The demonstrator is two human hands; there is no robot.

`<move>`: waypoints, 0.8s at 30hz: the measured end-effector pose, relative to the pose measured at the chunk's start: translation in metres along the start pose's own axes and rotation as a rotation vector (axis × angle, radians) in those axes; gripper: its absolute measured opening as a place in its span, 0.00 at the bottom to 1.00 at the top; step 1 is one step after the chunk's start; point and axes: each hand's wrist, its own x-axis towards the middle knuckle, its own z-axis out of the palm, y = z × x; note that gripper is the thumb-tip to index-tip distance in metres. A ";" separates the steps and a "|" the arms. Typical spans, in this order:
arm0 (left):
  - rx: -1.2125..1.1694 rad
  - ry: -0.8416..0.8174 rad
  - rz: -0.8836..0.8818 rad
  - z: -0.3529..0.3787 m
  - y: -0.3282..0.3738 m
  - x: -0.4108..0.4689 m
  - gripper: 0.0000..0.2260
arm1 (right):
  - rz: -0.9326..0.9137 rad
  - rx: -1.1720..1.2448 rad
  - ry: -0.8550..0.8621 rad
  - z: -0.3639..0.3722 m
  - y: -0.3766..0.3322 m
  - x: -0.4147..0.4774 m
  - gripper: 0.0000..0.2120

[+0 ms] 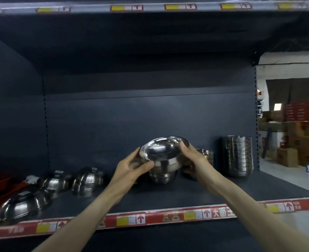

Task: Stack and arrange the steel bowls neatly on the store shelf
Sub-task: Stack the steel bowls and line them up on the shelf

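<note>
Head cam looking straight into the dark store shelf (168, 193), both bare arms reaching in. Both hands are clamped on one steel bowl (163, 150), held up over the shelf board about mid-shelf. Left hand (131, 165) has it from the left side, thumb pressed across the bowl's outer wall and fingers wrapped round the back. Right hand (192, 156) grips the opposite side, fingertips hooked over the rim at the upper right.

That bowl is mouth-up but tipped, so the opening faces up and toward the camera, left rim lower than the right. You can see right into the shiny inside. Its round base points down at a short stack of bowls (162, 176) sitting on the shelf directly under the hands; it looks like it's touching or nesting into the top of that stack, but I honestly can't tell if it's fully seated.

Just right of the right hand, partly hidden behind the wrist, there's another low bowl pile (205, 155). Further right stands a tall stack (238, 156) of nested bowls, upright, mouths up, near the shelf's end.

Well off to the left of the left hand, three upside-down bowl piles: one (89, 180) nearest, one (56, 180) beyond it, and a bigger one (23, 204) at the front edge by the red price strip (150, 218)
</note>
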 end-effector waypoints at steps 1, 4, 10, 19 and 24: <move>-0.037 0.000 -0.025 0.000 -0.003 0.005 0.26 | 0.006 0.014 0.000 -0.001 0.005 0.005 0.26; -0.106 0.021 -0.057 0.002 -0.014 0.023 0.22 | 0.019 0.044 0.015 -0.005 0.016 0.019 0.27; -0.133 0.070 -0.073 0.007 -0.033 0.067 0.17 | 0.010 0.018 0.020 -0.016 0.033 0.053 0.18; -0.057 0.131 -0.060 0.013 -0.068 0.116 0.09 | -0.094 0.089 0.133 -0.020 0.075 0.113 0.24; -0.035 0.163 -0.035 0.013 -0.092 0.138 0.12 | -0.115 0.072 0.157 -0.021 0.104 0.144 0.31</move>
